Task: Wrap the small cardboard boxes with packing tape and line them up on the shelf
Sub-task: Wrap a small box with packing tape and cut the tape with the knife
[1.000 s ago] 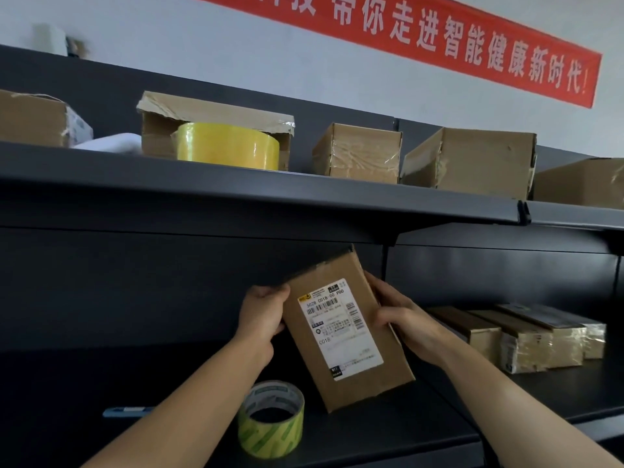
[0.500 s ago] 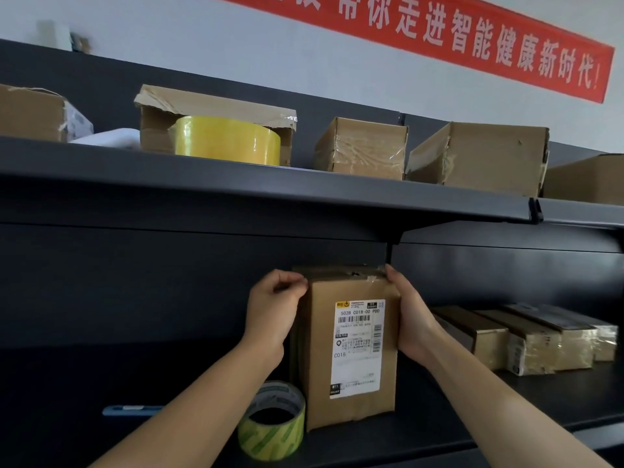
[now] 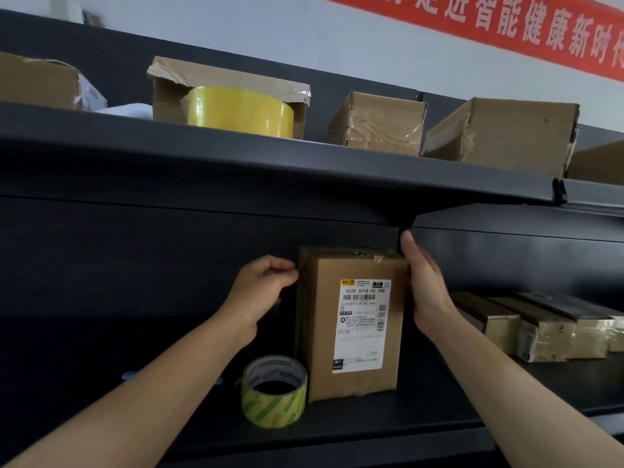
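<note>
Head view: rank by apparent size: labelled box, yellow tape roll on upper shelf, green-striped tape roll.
1. labelled box, clearly largest.
2. yellow tape roll.
3. green-striped tape roll, though it sits nearer the camera and the yellow one is partly hidden, so these two are unsure.

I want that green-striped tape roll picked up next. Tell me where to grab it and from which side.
Grip the tape roll across its outer rim, or hook fingers into the open core, coming from above and the left. It lies flat with the hole facing up, and the box stands close on its right, so that side looks blocked. The left hand is nearer.
</note>
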